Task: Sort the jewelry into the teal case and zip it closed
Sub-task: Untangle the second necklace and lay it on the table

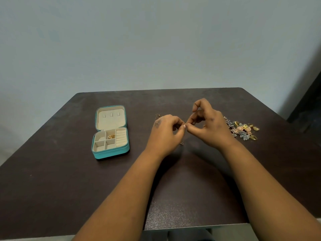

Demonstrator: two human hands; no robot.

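Observation:
The teal case (111, 153) lies open on the left of the dark table, lid flat toward the wall, cream compartments showing. A small gold piece (111, 136) sits in its upper middle compartment. My left hand (165, 132) and my right hand (208, 126) meet fingertip to fingertip above the table's middle, both pinching a thin gold chain (185, 125). One end of the chain trails on the table behind my left hand, another bit hangs below it. A pile of loose jewelry (243, 129) in gold, pink and blue-grey lies just right of my right hand.
The dark table (52, 180) ends at a pale wall behind and has a near edge at the bottom of the view. A dark doorway or furniture edge (305, 101) stands at the far right.

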